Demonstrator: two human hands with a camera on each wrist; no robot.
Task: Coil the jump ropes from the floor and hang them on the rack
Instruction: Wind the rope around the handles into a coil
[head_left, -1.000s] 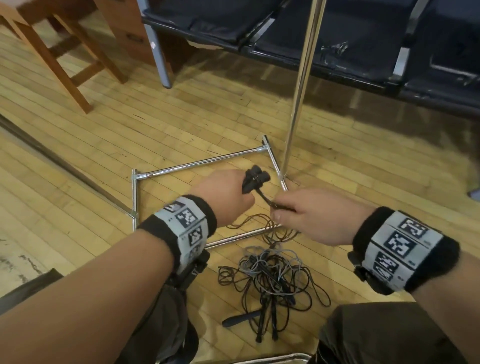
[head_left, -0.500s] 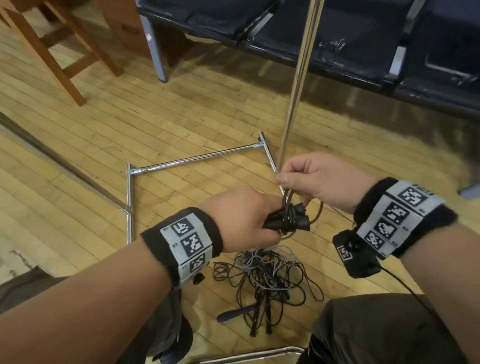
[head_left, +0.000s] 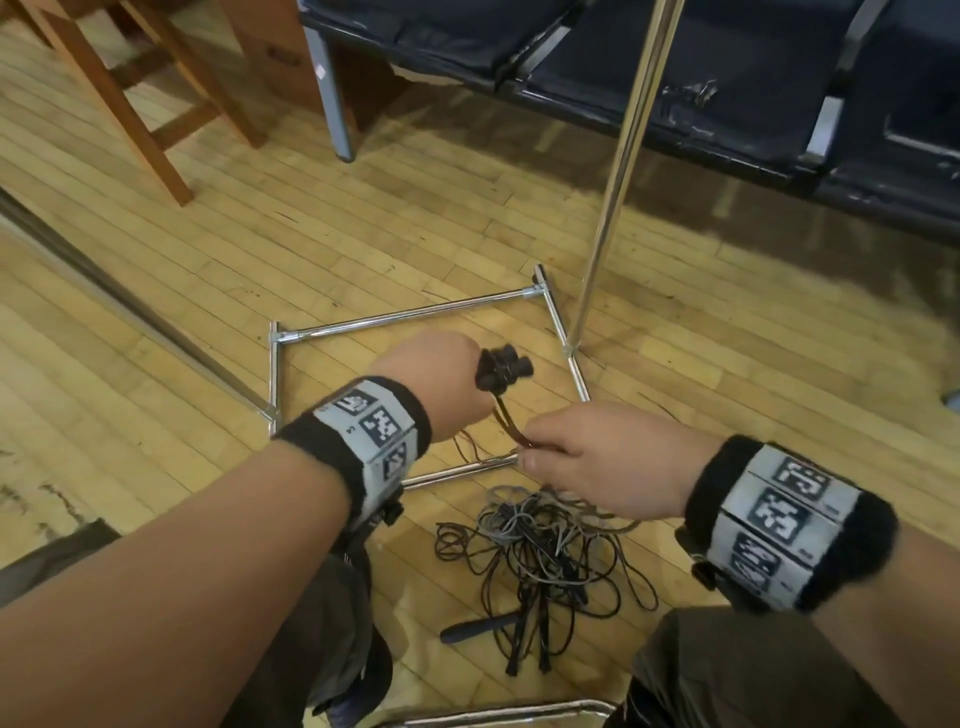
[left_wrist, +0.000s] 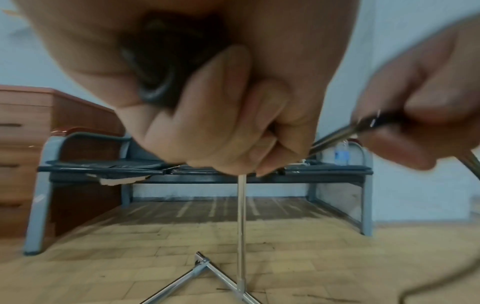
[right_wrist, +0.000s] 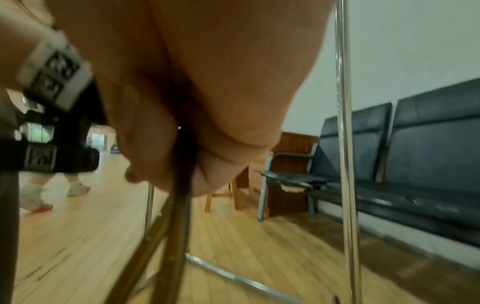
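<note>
My left hand (head_left: 441, 384) grips the black handles (head_left: 504, 366) of a jump rope, their ends sticking out past the fist; the left wrist view shows the fingers curled round the handles (left_wrist: 166, 67). A dark cord (head_left: 506, 423) runs from the handles down to my right hand (head_left: 597, 457), which pinches the cord (right_wrist: 182, 205) just above the floor. Below both hands lies a tangled pile of jump ropes (head_left: 540, 551) in black and grey, with several handles. The chrome rack (head_left: 618, 171) stands behind, its upright pole rising from a rectangular base (head_left: 410, 312) on the wooden floor.
A row of dark padded seats (head_left: 727, 88) with metal legs lines the back. A wooden stool (head_left: 130, 93) stands at the far left. A metal strip (head_left: 130, 306) crosses the floor on the left. In the right wrist view, another person's legs (right_wrist: 39, 195) pass far off.
My right hand has dropped from up beside the rack pole to low over the pile, pulling the cord out. My left hand has turned the handles up and away.
</note>
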